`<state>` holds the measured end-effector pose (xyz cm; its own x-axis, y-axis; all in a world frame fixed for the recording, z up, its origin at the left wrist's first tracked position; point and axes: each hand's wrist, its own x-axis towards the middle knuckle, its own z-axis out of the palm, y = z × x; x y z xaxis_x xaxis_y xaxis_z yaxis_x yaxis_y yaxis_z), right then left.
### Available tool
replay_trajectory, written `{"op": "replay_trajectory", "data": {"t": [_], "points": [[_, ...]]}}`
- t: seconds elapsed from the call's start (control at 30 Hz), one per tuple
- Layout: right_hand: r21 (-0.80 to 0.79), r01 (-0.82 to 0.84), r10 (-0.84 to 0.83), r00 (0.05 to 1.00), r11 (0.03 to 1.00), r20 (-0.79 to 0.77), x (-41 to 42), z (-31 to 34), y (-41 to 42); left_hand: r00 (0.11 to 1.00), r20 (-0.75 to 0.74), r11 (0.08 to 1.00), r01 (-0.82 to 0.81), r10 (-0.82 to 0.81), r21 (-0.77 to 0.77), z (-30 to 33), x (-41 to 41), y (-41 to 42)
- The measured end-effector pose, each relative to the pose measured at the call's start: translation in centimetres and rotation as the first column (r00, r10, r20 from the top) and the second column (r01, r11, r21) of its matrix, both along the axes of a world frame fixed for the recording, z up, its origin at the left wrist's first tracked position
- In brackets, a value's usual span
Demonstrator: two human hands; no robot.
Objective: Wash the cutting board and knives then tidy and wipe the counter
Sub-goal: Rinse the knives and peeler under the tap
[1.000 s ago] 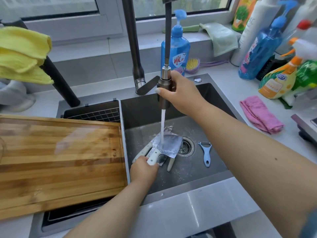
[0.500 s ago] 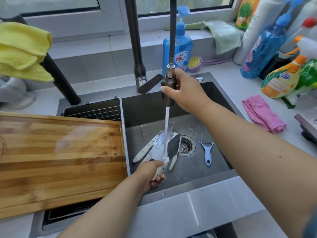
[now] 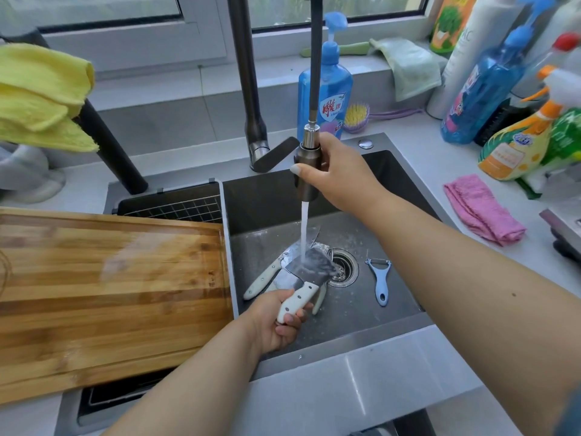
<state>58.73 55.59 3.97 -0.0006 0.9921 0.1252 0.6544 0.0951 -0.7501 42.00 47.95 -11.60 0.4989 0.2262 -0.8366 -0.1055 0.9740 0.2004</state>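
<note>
— Which way does the cleaver point?

— My left hand [image 3: 276, 322] grips its white handle; the cleaver [image 3: 306, 275] runs from that hand up and to the right, blade towards the drain [image 3: 344, 268], low over the sink [image 3: 345, 319] floor.

— And your right hand?

— My right hand [image 3: 333, 174] is wrapped around the spray head [image 3: 309, 165], water landing on the blade.

— What's nearby?

— Other knives [image 3: 262, 280] lie under it, a blue peeler [image 3: 379, 278] right of the drain, the cutting board [image 3: 110, 294] across the left basin.
</note>
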Motion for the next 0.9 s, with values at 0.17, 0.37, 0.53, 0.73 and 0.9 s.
{"op": "replay_trajectory", "data": {"t": [0.17,0.37,0.53,0.73,0.9], "points": [[-0.005,-0.024,0.024,0.999,1.0,-0.048,-0.6,-0.1,-0.3,0.998,0.022,0.999,-0.054,0.054,0.007,-0.1,0.0,0.2],[-0.019,-0.041,0.041,0.999,0.999,-0.026,-0.3,0.2,-0.7,0.998,0.023,0.997,-0.067,0.066,0.027,0.0,-0.1,0.2],[-0.041,-0.046,0.046,0.999,0.998,0.012,0.6,0.6,-1.0,0.996,0.009,0.996,-0.084,0.083,0.037,0.0,-0.1,0.2],[-0.046,-0.043,0.044,0.999,0.998,0.021,1.2,0.6,-1.0,0.997,-0.003,0.996,-0.074,0.074,0.05,0.2,0.1,0.1],[-0.019,-0.05,0.049,0.999,0.999,-0.023,0.0,0.1,-0.7,0.999,-0.009,0.997,-0.045,0.045,0.068,0.4,0.2,-0.1]]}}
